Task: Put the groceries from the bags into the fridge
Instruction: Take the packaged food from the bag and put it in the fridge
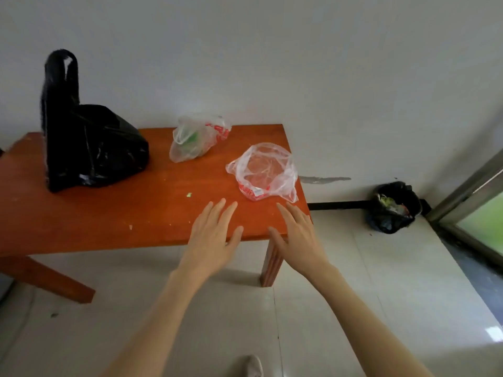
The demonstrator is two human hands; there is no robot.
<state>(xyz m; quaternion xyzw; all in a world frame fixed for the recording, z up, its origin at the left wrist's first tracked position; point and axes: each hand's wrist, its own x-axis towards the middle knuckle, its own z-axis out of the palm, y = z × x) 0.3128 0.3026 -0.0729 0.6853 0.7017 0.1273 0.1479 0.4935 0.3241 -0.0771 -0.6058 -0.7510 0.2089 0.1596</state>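
Three bags sit on an orange-brown wooden table (114,213). A tall black plastic bag (89,142) stands at the left with its handles up. A clear bag with red print and something green inside (194,137) lies at the back. Another clear bag with red print (265,172) lies near the right edge, and what it holds is unclear. My left hand (213,232) and my right hand (296,232) hover over the table's front right corner, fingers spread, holding nothing, just short of the nearer clear bag. No fridge is in view.
A white wall runs behind the table. A black-lined waste bin (393,208) full of scraps stands on the pale tiled floor at the right. A glass door frame (468,194) is at the far right. The table leg (272,265) is below my hands.
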